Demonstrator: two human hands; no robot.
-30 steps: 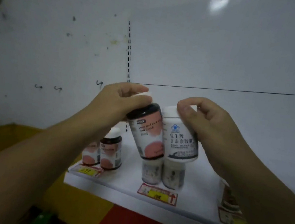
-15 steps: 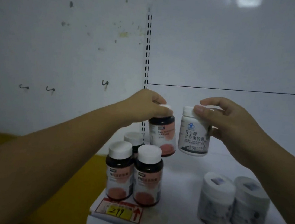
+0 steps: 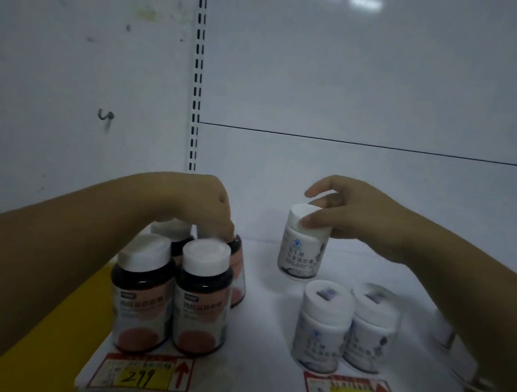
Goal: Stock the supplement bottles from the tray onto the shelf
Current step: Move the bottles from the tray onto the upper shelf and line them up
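Head view is showing the left hand gripping a dark bottle by its cap, behind the stocked dark bottles on the shelf. The right hand is pinching a white bottle just above it. Both are likely handling light, rigid and smooth, so cap grips are suiting them.

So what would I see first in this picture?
The right hand holds a white bottle by its cap, behind a white pair. The left hand grips a dark bottle behind a dark pair at the front left of the shelf.
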